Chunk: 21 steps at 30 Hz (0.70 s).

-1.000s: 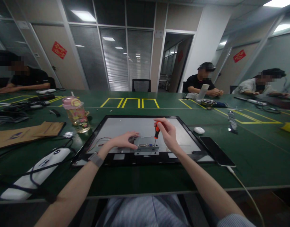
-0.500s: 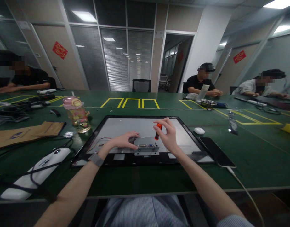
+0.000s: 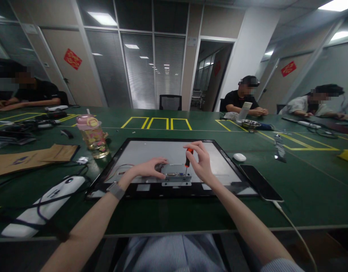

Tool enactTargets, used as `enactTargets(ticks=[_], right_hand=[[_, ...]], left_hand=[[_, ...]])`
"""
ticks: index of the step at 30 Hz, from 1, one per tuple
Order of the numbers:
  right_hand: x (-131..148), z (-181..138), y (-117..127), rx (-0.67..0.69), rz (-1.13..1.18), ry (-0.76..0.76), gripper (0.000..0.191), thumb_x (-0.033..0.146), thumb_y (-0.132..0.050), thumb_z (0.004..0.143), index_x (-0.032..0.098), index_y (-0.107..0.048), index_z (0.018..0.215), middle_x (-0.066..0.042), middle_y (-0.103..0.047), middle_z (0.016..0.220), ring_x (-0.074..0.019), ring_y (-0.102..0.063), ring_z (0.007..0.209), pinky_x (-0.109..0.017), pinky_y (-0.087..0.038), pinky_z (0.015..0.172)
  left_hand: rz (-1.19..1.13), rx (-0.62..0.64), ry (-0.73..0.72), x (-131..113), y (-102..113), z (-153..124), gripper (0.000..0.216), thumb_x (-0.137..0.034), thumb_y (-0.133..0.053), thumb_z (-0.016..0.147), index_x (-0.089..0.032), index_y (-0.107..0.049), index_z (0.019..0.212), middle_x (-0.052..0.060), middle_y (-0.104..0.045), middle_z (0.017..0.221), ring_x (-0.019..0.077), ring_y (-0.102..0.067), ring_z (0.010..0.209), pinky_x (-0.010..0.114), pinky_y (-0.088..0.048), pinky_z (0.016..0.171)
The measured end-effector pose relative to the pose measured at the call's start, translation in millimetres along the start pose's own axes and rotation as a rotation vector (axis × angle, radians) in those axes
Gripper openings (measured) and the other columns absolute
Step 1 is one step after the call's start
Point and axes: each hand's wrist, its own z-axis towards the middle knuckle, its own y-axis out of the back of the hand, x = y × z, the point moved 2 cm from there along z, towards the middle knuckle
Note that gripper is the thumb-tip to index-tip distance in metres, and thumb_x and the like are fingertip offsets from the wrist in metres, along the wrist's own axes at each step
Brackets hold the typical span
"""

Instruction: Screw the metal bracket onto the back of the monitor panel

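A flat display panel [image 3: 151, 153] with a black frame lies back-side up in front of me. Near its close edge sits a metal bracket [image 3: 176, 184] with video ports [image 3: 176, 174] along its upright face. My right hand [image 3: 201, 162] holds a screwdriver [image 3: 187, 158] with an orange and black handle, upright between thumb and fingers. The screwdriver's thin shaft points down at the right part of the bracket. My left hand [image 3: 147, 168] grips the bracket's left end, thumb in front and fingers behind. Thin wires [image 3: 115, 170] run over the panel to the left.
A pink-lidded bottle [image 3: 93, 136], a paper bag [image 3: 34, 158] and a white power strip [image 3: 46, 206] with black cables lie left. To the right are a white earbud case [image 3: 239, 156] and a phone [image 3: 260, 182] on a cable. Several people sit across the green table [image 3: 312, 181].
My right hand and the screwdriver have shifted very slightly left, with the fingers a little changed around the handle. My left hand stays in place at the bracket.
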Motion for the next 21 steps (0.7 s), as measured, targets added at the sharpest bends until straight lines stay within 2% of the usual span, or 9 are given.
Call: enactTargets(ticks=[2, 4, 10, 13, 18, 21], right_hand=[[0, -1, 0, 0.034, 0.057, -0.003, 0.027, 0.019, -0.043, 0.094, 0.025, -0.066, 0.107, -0.006, -0.059, 0.097, -0.0195, -0.060, 0.087, -0.038, -0.049, 0.077], [-1, -1, 0, 0.034, 0.079, -0.003, 0.029, 0.017, -0.041, 0.094, 0.025, -0.064, 0.110, -0.006, -0.061, 0.100, -0.0193, -0.061, 0.087, -0.037, -0.049, 0.077], [1, 2, 0, -0.078, -0.052, 0.024, 0.014, 0.020, -0.063, 0.085, 0.024, -0.066, 0.098, -0.002, -0.056, 0.085, -0.0183, -0.057, 0.080, -0.035, -0.047, 0.075], [0, 2, 1, -0.085, -0.043, 0.002, 0.008, 0.023, -0.064, 0.085, 0.024, -0.067, 0.092, -0.002, -0.054, 0.082, -0.0184, -0.055, 0.079, -0.035, -0.046, 0.074], [-5, 0, 2, -0.121, 0.033, -0.076, 0.009, 0.025, -0.059, 0.088, 0.024, -0.068, 0.089, -0.003, -0.056, 0.084, -0.0190, -0.055, 0.083, -0.035, -0.046, 0.075], [-10, 0, 1, -0.092, 0.202, -0.199, 0.016, 0.026, -0.052, 0.092, 0.024, -0.066, 0.098, -0.003, -0.061, 0.085, -0.0176, -0.058, 0.080, -0.034, -0.046, 0.074]], left_hand=[[0.009, -0.002, -0.009, 1, 0, 1, 0.078, -0.059, -0.073, 0.066, -0.027, -0.051, 0.134, 0.004, -0.032, 0.155, 0.0318, -0.019, 0.145, 0.047, -0.017, 0.119], [0.014, -0.002, -0.016, 1, 0, 1, 0.078, -0.059, -0.073, 0.067, -0.027, -0.050, 0.134, 0.005, -0.032, 0.155, 0.0314, -0.020, 0.145, 0.047, -0.017, 0.119], [0.010, 0.007, 0.011, -1, 0, -1, 0.079, -0.060, -0.072, 0.067, -0.027, -0.049, 0.135, 0.004, -0.030, 0.155, 0.0313, -0.017, 0.146, 0.047, -0.017, 0.119], [0.011, 0.007, 0.007, -1, 0, 0, 0.078, -0.059, -0.072, 0.067, -0.027, -0.049, 0.135, 0.005, -0.030, 0.155, 0.0311, -0.018, 0.145, 0.047, -0.017, 0.119], [0.009, 0.000, -0.013, -1, 0, 0, 0.077, -0.056, -0.073, 0.067, -0.026, -0.050, 0.134, 0.006, -0.032, 0.154, 0.0311, -0.020, 0.145, 0.047, -0.016, 0.119], [0.017, 0.000, -0.016, -2, 1, -1, 0.076, -0.055, -0.073, 0.068, -0.024, -0.051, 0.133, 0.008, -0.033, 0.154, 0.0311, -0.022, 0.144, 0.047, -0.016, 0.119]])
